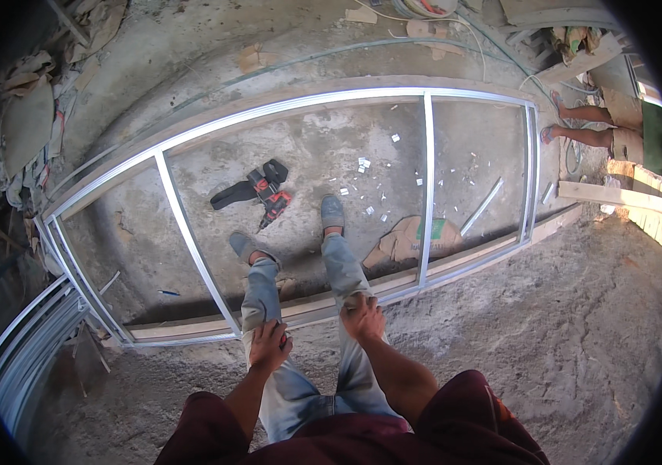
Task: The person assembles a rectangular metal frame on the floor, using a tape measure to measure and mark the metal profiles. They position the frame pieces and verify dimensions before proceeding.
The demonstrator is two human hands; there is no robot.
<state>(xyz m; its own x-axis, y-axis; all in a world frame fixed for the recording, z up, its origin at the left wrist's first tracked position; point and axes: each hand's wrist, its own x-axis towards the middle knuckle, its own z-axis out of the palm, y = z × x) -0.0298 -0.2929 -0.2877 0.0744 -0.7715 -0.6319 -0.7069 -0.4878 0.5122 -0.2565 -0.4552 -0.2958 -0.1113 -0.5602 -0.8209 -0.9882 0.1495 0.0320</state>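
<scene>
My left hand (269, 346) lies against my left thigh, fingers curled. A small red and dark thing (284, 339) shows at its fingers; what it is I cannot make out. On my right knee rests my right hand (363, 318), its fingers bent loosely over the trousers, with nothing seen in it. Around my feet lies a long metal frame (428, 186) with crossbars, at floor level. Inside its middle bay, a red and black cordless drill (275, 204) is on the concrete beside a black belt (234, 194).
White scraps (363, 164), a torn brown paper sack (402, 242) and a short metal strip (482, 207) lie within the frame. Metal channels (32, 353) are stacked at left. Wooden boards (614, 195) and another person's legs (587, 128) are at right. A cable (393, 39) crosses the far floor.
</scene>
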